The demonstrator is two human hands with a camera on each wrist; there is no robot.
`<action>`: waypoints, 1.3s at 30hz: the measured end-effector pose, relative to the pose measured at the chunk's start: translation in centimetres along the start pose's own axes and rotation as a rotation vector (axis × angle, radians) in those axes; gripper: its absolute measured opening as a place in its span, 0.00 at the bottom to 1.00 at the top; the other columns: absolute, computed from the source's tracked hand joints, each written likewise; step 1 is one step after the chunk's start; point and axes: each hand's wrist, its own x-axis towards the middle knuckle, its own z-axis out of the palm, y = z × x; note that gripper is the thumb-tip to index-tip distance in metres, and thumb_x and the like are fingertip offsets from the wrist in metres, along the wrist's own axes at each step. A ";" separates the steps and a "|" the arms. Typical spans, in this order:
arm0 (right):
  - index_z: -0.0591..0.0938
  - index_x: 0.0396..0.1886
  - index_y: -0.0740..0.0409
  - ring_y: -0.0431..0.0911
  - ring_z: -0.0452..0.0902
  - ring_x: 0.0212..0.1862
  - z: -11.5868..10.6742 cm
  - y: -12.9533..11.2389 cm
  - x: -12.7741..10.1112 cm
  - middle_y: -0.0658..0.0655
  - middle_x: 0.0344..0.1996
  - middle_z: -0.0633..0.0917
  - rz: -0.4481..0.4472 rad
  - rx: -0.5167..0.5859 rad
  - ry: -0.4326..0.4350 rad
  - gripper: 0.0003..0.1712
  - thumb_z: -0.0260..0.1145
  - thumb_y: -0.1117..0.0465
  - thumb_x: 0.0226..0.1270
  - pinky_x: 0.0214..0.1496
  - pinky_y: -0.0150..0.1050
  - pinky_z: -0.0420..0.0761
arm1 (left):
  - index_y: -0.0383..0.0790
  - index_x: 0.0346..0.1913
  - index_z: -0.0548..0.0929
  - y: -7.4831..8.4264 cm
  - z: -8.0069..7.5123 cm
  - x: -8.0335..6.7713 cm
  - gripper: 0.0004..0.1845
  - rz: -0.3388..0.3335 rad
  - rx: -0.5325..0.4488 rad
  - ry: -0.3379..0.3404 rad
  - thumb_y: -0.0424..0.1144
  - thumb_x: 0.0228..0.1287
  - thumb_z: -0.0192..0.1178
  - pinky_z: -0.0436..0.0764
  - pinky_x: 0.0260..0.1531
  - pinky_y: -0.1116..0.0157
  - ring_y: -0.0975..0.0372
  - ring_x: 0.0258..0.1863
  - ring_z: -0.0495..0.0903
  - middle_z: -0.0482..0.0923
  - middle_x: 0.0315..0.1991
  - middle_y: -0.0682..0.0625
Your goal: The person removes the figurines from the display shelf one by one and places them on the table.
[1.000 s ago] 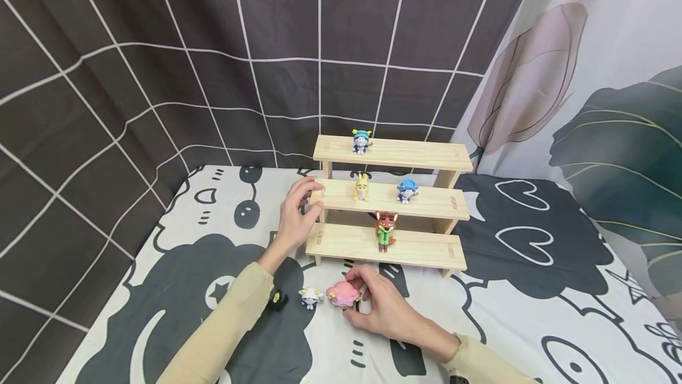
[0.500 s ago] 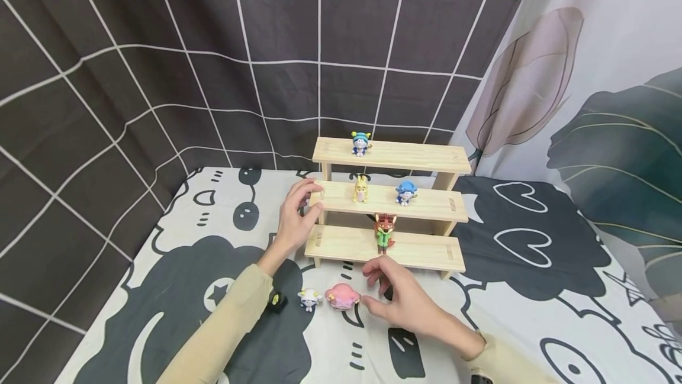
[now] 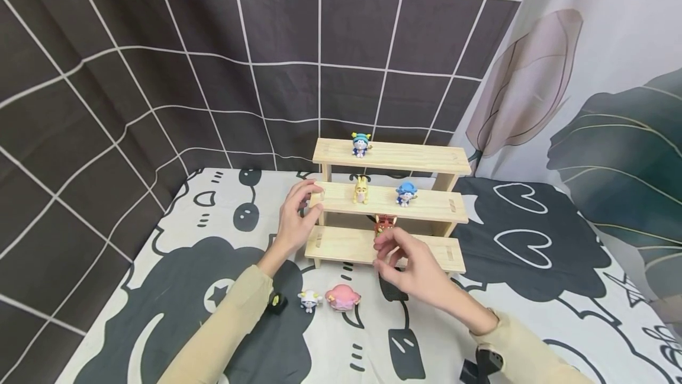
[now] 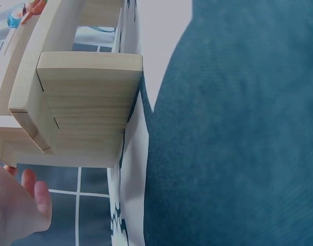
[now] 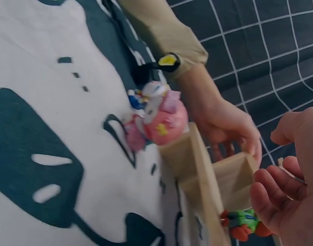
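Work surface: table covered w/ a black-and-white cartoon-print cloth (image 3: 176,289), hearts, stars and faces in the pattern. Behind it a dark curtain (image 3: 160,47) w/ a white grid; to the right a pale curtain (image 3: 597,106) w/ large leaf print. At the back centre of the table stands a three-step wooden shelf (image 3: 426,161), light unpainted wood. Top step: one blue figurine (image 3: 361,142). Middle step: a yellow figurine (image 3: 361,189) and a blue-hatted figurine (image 3: 406,193), apart from each other. Bottom step: the fox figurine (image 3: 385,224), orange head, green body, upright, approx. mid-shelf. Right hand (image 3: 412,265) is at the fox figurine, fingers curled toward it; thumb and forefinger are close on its body, but contact is not confirmed from head view, and the right wrist view shows the curled fingers just beside the toy, so grip cannot be told. Left hand (image 3: 296,218) grips the left end of the middle step, thumb in front, fingers around the edge. On the cloth in front of the shelf: a pink figurine (image 3: 343,298) and a small white figurine (image 3: 310,299) just beside it, near the left sleeve; neither touched.
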 end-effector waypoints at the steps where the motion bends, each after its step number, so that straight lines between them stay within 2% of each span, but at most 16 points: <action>1: 0.78 0.46 0.64 0.44 0.80 0.35 -0.2 0.0 0.2 0.58 0.35 0.83 0.003 -0.004 0.005 0.19 0.70 0.77 0.54 0.32 0.37 0.82 | 0.35 0.50 0.83 0.0 0.0 0.0 0.17 0.000 0.000 0.001 0.32 0.57 0.59 0.74 0.48 0.45 0.50 0.49 0.75 0.73 0.64 0.42; 13: 0.78 0.47 0.66 0.44 0.80 0.35 -2.2 -0.4 3.0 0.57 0.37 0.84 0.064 -0.019 0.052 0.17 0.67 0.78 0.57 0.34 0.33 0.81 | 0.35 0.52 0.82 0.0 0.0 -0.1 0.17 0.004 0.008 -0.011 0.31 0.58 0.58 0.74 0.50 0.44 0.49 0.51 0.74 0.72 0.65 0.41; 23: 0.77 0.48 0.70 0.50 0.79 0.40 -3.9 -0.6 5.1 0.62 0.40 0.82 0.077 0.004 0.127 0.15 0.64 0.77 0.61 0.37 0.31 0.80 | 0.36 0.52 0.82 0.0 0.1 -0.1 0.17 0.004 0.001 0.001 0.31 0.58 0.59 0.75 0.49 0.46 0.50 0.50 0.76 0.72 0.65 0.42; 31: 0.77 0.48 0.70 0.48 0.78 0.40 -4.7 -0.7 6.6 0.61 0.40 0.83 0.102 -0.012 0.150 0.14 0.64 0.75 0.62 0.38 0.29 0.78 | 0.36 0.52 0.82 -0.1 0.2 -0.1 0.18 0.005 0.000 0.005 0.31 0.57 0.59 0.74 0.49 0.51 0.50 0.49 0.76 0.72 0.65 0.43; 39: 0.77 0.48 0.72 0.46 0.79 0.40 -5.3 -0.8 8.2 0.63 0.40 0.84 0.139 -0.027 0.167 0.15 0.65 0.75 0.61 0.35 0.28 0.76 | 0.35 0.52 0.82 0.1 0.1 -0.1 0.17 -0.004 0.002 -0.004 0.32 0.58 0.58 0.75 0.50 0.49 0.50 0.50 0.75 0.72 0.65 0.42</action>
